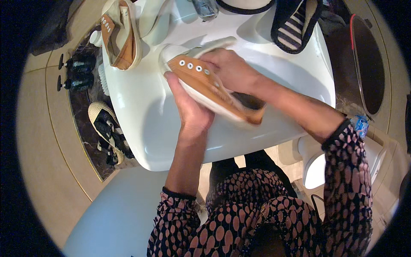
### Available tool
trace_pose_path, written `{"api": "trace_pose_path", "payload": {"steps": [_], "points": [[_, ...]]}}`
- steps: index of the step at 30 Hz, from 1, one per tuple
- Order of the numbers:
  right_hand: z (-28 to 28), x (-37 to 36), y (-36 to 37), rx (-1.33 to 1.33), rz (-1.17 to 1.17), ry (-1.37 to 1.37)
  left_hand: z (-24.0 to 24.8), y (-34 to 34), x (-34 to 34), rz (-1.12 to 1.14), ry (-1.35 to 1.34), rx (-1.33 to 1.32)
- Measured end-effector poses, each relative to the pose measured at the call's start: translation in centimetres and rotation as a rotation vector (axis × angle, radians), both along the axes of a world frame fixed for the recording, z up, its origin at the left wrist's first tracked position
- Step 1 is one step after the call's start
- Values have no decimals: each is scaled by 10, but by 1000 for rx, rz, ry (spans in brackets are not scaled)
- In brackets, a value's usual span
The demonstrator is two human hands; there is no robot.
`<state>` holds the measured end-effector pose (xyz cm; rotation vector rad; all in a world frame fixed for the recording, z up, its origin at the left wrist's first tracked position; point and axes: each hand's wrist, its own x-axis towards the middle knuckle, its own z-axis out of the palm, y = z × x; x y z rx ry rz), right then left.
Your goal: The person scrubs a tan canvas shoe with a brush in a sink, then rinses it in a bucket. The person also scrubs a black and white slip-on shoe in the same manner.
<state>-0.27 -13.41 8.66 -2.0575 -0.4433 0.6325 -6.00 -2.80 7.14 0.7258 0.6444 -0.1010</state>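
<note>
A tan sneaker (203, 81) with a white toe, a white sole and a row of bare eyelets is held tilted over the white sink (171, 132). My left hand (190, 105) grips it from below, thumb along the sole near the toe. Curled into the shoe's opening, between the eyelets and a pale flap (218, 44), my right hand (233, 70) is closed on the sneaker; its fingertips are hidden. The heel end is smeared by motion. A similar tan sneaker (122, 49) stands on the sink's far left rim.
A striped slipper (293, 32) lies at the sink's far right, near the metal faucet (205, 9). Dark pump bottles (79, 81) and black shoes with pale soles (107, 128) are on the left ledge. A dark round bin (368, 64) stands right, a white toilet (314, 171) lower right.
</note>
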Motion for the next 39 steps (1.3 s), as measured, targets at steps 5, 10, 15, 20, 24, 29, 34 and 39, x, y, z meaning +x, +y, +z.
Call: {"api": "trace_pose_path", "payload": {"steps": [5,10,15,20,24,29,34,39], "points": [[5,-6,2,125,130,77,-7,11,3,18,-28,63],[3,-8,-19,45,152,214,-3,13,-2,26,0,38],[-1,-9,1,-13,-10,2,5,-4,0,-51,-91,75],[17,-13,-22,56,204,111,5,10,-8,74,-33,54],[7,-3,0,-97,13,-71,4,-4,-4,-49,-93,18],[7,-21,-23,68,313,10,-1,12,-5,25,-26,61],[-8,-13,-17,56,16,-41,-2,-3,-3,-36,-1,8],[-1,-12,-5,-41,125,-26,-19,13,-2,-72,-9,-7]]}}
